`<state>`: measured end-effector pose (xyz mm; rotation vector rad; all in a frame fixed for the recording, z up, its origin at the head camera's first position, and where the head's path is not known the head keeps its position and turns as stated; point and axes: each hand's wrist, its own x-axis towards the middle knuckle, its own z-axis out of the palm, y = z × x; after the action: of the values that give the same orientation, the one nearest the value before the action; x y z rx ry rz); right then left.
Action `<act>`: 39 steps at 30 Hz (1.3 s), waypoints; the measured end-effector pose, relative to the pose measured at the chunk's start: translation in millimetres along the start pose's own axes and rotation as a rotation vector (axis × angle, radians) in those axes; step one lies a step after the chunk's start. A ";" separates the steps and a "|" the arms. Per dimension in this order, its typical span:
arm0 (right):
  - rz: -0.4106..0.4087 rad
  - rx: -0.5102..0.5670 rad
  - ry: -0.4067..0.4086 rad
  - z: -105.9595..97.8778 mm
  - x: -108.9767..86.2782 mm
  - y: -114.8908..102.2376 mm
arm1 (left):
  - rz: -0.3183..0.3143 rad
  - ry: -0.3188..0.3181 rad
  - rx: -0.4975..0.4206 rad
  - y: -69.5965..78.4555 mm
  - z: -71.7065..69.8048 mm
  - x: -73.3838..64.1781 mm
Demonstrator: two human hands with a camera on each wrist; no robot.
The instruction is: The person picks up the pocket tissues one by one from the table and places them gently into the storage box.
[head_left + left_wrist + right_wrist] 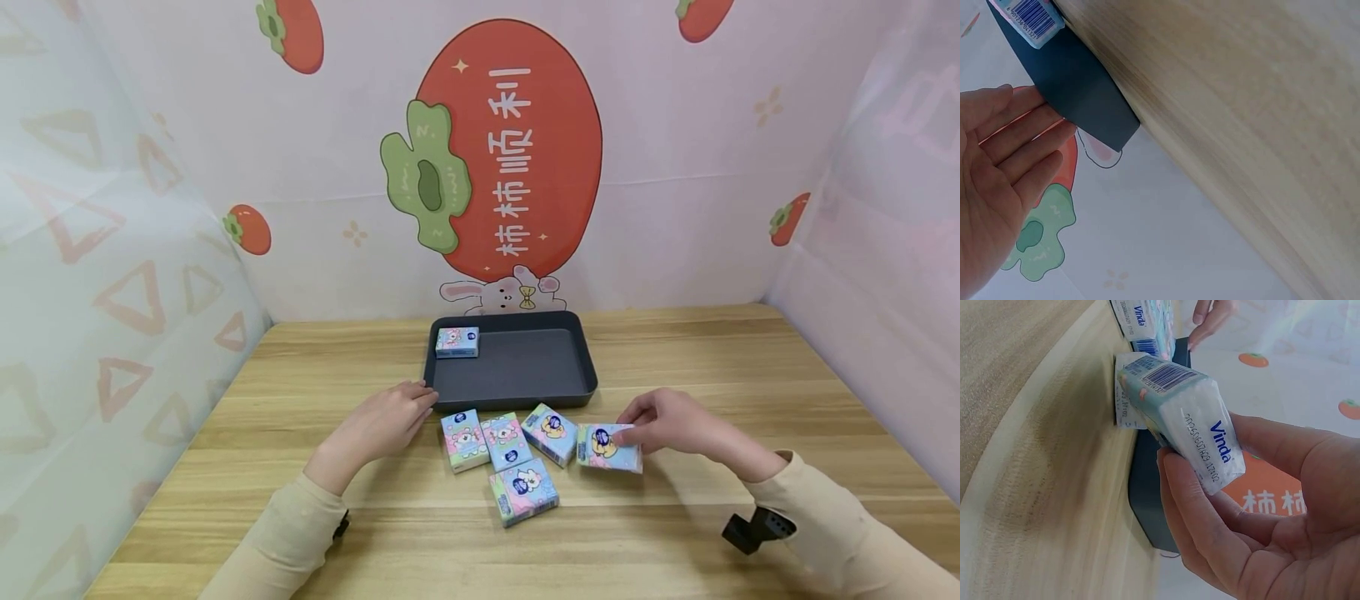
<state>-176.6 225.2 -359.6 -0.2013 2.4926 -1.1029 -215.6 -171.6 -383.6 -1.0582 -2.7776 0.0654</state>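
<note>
My right hand (pixel 670 422) pinches a small Vinda tissue pack (pixel 1179 419) between thumb and fingers. The pack is tilted and appears lifted off the table in the right wrist view. My left hand (pixel 388 419) has its fingers fairly straight, with the fingertips at the near left corner of a dark grey tray (pixel 532 367). One tissue pack (pixel 457 341) lies in the tray's far left corner. Several more packs lie loose in front of the tray, among them a blue one (pixel 551 433) just left of the held pack and another (pixel 524 492) nearest me.
The wooden table (pixel 337 525) runs back to a printed cloth wall (pixel 667 242) with a large red persimmon picture. Cloth also hangs along the left and right sides. The tray's raised rim stands between the loose packs and its floor.
</note>
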 end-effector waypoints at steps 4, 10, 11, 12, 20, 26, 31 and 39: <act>-0.002 0.016 0.012 -2.7 0.1 -1.0 | 0.008 0.010 0.002 -0.2 -0.4 0.8; -0.015 0.025 0.021 -6.0 1.8 -2.6 | 0.010 0.014 0.003 -0.2 -0.7 1.1; -0.016 0.022 0.025 -6.4 2.3 -2.9 | 0.009 0.013 0.004 -0.3 -0.7 1.0; -0.016 0.019 0.030 -6.8 2.7 -3.4 | 0.007 0.013 0.003 -0.4 -0.5 1.0; -0.019 0.023 0.047 -11.1 7.5 -11.4 | 0.006 0.017 0.004 -0.6 1.0 -0.9; -0.037 0.039 0.047 -15.0 11.3 -17.2 | 0.004 0.017 0.002 -0.3 2.1 -1.6; -0.031 0.035 0.055 -18.8 16.6 -20.2 | 0.003 0.013 0.004 0.2 1.1 -1.2; -0.037 0.021 0.062 -24.6 25.9 -26.2 | 0.002 0.014 0.009 0.0 0.5 -0.6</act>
<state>-211.3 216.6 -333.4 -0.2109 2.5406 -1.1663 -215.3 -172.0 -384.2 -1.0548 -2.7615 0.0701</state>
